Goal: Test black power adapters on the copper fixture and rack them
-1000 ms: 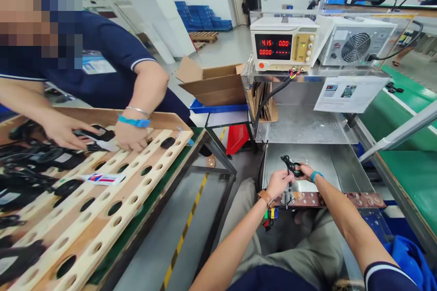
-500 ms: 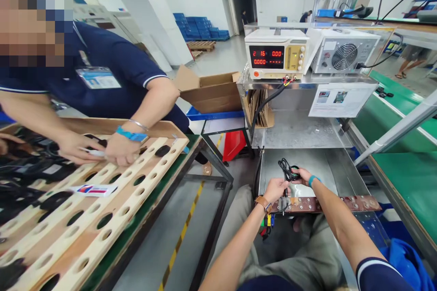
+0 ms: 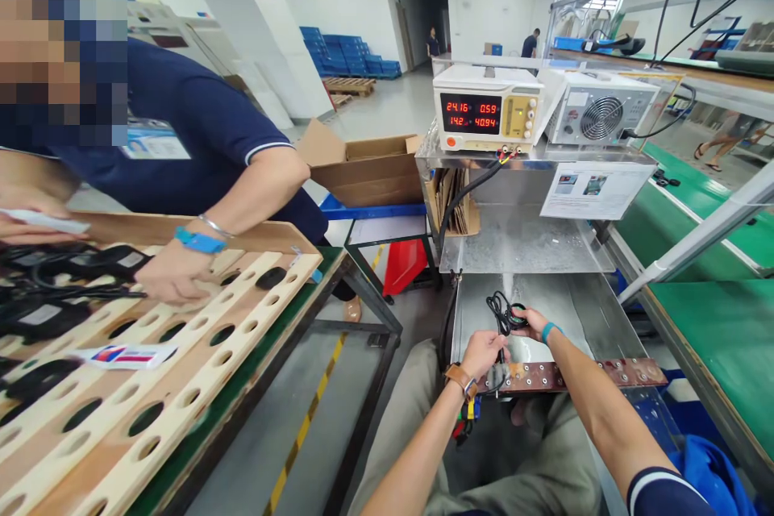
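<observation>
Biggest thing in view is the wooden rack (image 3: pixel 181 387), way off to the left of both hands. It's full of round holes, tilted, and loaded with black adapters and cables at its far end, where a co-worker's hand (image 3: pixel 172 278) rests on it. My guess is the holes keep each unit in its own spot. A red, white and blue label (image 3: pixel 124 355) lies on it, too blurred to read.

Straight ahead, beyond the hands, is the steel bench (image 3: pixel 526 238). Up on its top shelf sits the power supply (image 3: pixel 487 109), display facing the seat so it can be read while working. The red digits read 24.16 and 0.59 on top, 14.2 and 40.94 below, as far as I can make out. No brand is legible. A fan-fronted box (image 3: pixel 598 106) sits right next to it, and an instruction sheet (image 3: pixel 596 189) hangs off the shelf edge, text too small.

Just below the hands runs a brown contact bar (image 3: pixel 580 373) dotted with metal studs.

The left hand (image 3: pixel 484 352) is closed on the plug end of the black cable (image 3: pixel 499 314), holding it right at the bar, probably for contact. The right hand (image 3: pixel 529 321) grips the coiled bundle just behind it, probably keeping slack out of the way.
</observation>
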Motion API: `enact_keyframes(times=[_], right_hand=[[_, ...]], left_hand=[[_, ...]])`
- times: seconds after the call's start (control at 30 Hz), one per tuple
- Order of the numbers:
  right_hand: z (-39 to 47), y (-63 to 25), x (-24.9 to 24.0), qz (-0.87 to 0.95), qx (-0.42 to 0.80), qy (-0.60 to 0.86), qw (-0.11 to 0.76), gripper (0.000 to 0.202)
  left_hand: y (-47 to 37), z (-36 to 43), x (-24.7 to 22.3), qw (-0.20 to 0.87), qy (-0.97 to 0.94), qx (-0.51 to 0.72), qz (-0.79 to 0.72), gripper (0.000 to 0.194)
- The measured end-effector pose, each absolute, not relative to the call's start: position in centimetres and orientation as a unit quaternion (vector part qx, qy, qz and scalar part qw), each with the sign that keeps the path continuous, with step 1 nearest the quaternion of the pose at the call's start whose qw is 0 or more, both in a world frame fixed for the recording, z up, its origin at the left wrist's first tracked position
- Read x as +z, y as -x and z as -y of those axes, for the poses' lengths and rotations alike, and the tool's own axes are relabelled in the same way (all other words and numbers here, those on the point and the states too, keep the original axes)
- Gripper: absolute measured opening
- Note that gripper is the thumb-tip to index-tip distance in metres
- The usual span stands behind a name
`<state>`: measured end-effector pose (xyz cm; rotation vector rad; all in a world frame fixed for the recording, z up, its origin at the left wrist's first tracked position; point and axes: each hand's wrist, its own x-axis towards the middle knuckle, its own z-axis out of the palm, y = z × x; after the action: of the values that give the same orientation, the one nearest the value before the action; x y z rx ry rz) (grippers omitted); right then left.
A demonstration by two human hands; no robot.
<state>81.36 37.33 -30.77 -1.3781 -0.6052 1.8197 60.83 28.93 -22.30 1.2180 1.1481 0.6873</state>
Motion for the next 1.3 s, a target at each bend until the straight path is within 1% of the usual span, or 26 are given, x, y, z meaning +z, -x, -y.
enact_keyframes(times=[0.13,0.27,0.47,0.63,0.9,1.03,1.3], right_hand=[[-37.4,-81.5,-31.2,0.241,0.711,0.531,0.393,0.012],[-37.6,-81.7,-31.9,0.243,0.712,0.522,0.402,0.015],[-37.7,-81.3,-31.8,0.246,0.711,0.536,0.384,0.008],[-37.6,-80.7,-31.2,0.254,0.705,0.541,0.381,0.008],[-37.8,-81.0,-31.4,0.255,0.708,0.537,0.381,0.007],[-38.0,-81.3,-31.7,0.251,0.707,0.542,0.378,0.011],[-37.9,-81.3,-31.7,0.255,0.709,0.540,0.376,0.009]], left_hand=[[-60.7,-28.9,-22.0,0.615,-0.534,0.288,-0.503,0.032],[-60.7,-28.9,-21.8,0.617,-0.525,0.288,-0.511,0.035],[-60.8,-28.8,-21.8,0.622,-0.522,0.302,-0.500,0.034],[-60.7,-29.0,-22.3,0.620,-0.529,0.312,-0.488,0.032],[-60.7,-29.1,-22.1,0.617,-0.536,0.294,-0.496,0.039],[-60.8,-29.0,-21.8,0.613,-0.539,0.303,-0.492,0.037],[-60.8,-28.7,-21.5,0.626,-0.527,0.315,-0.481,0.033]])
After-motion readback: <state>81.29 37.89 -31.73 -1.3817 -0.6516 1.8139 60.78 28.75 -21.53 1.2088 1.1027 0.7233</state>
